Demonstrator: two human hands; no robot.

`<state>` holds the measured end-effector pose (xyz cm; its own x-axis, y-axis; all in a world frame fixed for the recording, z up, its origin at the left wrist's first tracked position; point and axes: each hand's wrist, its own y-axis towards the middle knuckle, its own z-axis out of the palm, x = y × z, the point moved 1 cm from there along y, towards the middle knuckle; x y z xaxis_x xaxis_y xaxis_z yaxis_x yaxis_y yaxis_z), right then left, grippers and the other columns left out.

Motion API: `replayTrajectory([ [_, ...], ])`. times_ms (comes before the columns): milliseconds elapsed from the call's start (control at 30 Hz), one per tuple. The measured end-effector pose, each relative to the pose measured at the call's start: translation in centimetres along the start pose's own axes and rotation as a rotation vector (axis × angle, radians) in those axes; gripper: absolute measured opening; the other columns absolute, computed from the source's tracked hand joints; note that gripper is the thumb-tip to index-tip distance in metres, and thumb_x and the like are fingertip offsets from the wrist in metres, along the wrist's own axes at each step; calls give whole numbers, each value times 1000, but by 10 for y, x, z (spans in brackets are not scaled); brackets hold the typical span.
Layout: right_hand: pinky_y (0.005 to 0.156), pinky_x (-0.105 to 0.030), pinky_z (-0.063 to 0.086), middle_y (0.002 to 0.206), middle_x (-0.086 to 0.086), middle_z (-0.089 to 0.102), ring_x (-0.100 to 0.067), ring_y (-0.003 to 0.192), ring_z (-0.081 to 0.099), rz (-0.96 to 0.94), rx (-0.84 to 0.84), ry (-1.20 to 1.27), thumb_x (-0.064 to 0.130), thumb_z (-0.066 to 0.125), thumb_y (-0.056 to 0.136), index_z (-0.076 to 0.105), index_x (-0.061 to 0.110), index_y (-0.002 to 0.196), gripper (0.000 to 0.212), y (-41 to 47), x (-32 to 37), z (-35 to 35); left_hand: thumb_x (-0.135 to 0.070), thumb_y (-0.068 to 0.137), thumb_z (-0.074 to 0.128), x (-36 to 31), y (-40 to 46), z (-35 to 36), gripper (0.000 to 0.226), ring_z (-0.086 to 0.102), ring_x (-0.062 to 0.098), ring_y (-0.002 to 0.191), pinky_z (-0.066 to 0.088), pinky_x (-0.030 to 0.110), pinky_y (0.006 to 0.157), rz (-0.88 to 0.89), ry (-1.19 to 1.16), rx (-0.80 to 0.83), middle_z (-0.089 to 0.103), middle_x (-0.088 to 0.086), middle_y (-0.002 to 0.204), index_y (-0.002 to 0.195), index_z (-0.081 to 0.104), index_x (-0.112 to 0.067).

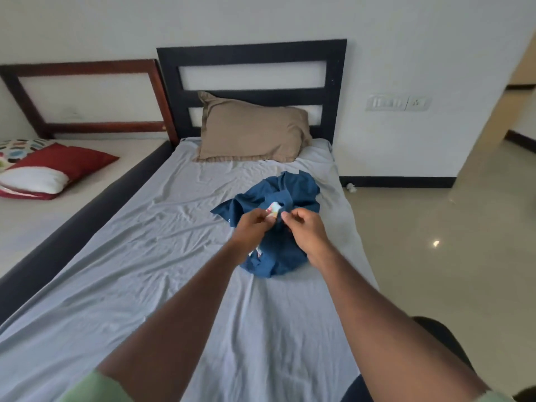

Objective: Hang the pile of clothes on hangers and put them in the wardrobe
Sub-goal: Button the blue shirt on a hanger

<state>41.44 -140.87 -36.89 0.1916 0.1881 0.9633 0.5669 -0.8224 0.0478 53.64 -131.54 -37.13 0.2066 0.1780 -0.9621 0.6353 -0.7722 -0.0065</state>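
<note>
blue cloth is between both hands: the left hand (255, 223) and the right hand (304, 227) each make a grip with curled fingers on the crumpled blue garment (278, 221), pinching it near a small pale label with colours (274, 208). the two grips are close together, almost touching, over the middle of the garment. the garment lies in a heap on the bed (162, 256), on the wrinkled grey sheet, toward the right side of the mattress and below the beige pillow (252, 132). the right edge of the bed is just beside the heap, and past it there is shiny floor (435, 242). on the left of the heap the sheet goes wide and flat to the dark bed frame (72, 236). beyond it is a second bed with a red and white cushion (49, 172). the dark headboard (252, 53) stands against the white wall.
</note>
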Motion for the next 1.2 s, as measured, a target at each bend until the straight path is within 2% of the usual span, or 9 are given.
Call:
replayTrajectory([
  [100, 96, -46, 54, 92, 5, 73, -14, 92, 67, -30, 41, -25, 32, 61, 99, 71, 20, 93, 17, -7, 31, 14, -23, 96, 68, -6, -12, -31, 16, 52, 15, 66, 40, 24, 54, 15, -94, 76, 56, 2, 70, 85, 61, -13],
  [300, 80, -32, 56, 88, 6, 73, -10, 86, 68, -61, 68, -241, 42, 66, 94, 73, 17, 92, 26, -10, 50, 44, -9, 85, 71, -3, -22, -43, 22, 65, 19, 86, 51, 29, 71, 21, -240, 212, 66, 9, 97, 106, 62, -6],
  [433, 83, -36, 52, 87, -2, 73, -19, 88, 67, -52, 98, -130, 31, 57, 102, 76, 10, 87, 32, 3, 43, 40, -20, 88, 76, 5, -14, -43, 24, 53, 12, 60, 45, 27, 59, -74, -361, 81, 58, 4, 73, 97, 60, -5],
  [567, 75, -27, 52, 96, 8, 74, 2, 88, 67, 24, 270, 47, 23, 71, 95, 77, 19, 101, 10, 12, 48, 36, -11, 94, 69, -5, 0, -39, 17, 51, 13, 56, 45, 24, 51, -76, -216, -76, 56, 5, 63, 82, 59, -5],
  [633, 73, -28, 50, 103, 5, 74, -7, 97, 68, 81, 343, 131, 14, 78, 87, 73, 27, 105, 23, 16, 45, 36, -16, 95, 68, -10, 8, -40, 25, 47, 15, 55, 41, 24, 48, -98, -234, -164, 52, 4, 60, 75, 58, -6],
  [800, 66, -28, 60, 83, 0, 74, -17, 79, 73, -25, 108, -70, 3, 91, 69, 73, 13, 91, 29, 25, 44, 40, -51, 82, 77, -19, 12, -33, 59, 66, 27, 74, 56, 37, 70, -137, -346, -57, 68, 18, 78, 93, 68, 6],
  [900, 66, -34, 61, 69, 2, 71, -15, 68, 70, -61, -10, -186, 17, 94, 68, 72, 12, 72, 23, 25, 46, 36, -25, 90, 75, -23, 15, -25, 23, 64, 22, 77, 54, 35, 73, -117, -203, -132, 68, 9, 74, 76, 70, -8],
  [1000, 66, -33, 57, 59, 3, 68, -16, 64, 69, -92, -10, -345, 26, 90, 75, 73, 11, 65, 25, 23, 51, 32, -17, 97, 66, -27, 17, -24, 21, 69, 27, 83, 59, 44, 83, -177, -354, -175, 72, 12, 80, 80, 76, -9],
  [1200, 73, -32, 52, 84, 2, 67, -19, 84, 62, 77, -79, -18, 22, 66, 95, 69, 13, 83, 15, 32, 65, 21, -20, 101, 58, -39, 19, -32, 17, 60, 14, 57, 48, 25, 53, -230, -561, -219, 65, 3, 69, 96, 71, -10],
])
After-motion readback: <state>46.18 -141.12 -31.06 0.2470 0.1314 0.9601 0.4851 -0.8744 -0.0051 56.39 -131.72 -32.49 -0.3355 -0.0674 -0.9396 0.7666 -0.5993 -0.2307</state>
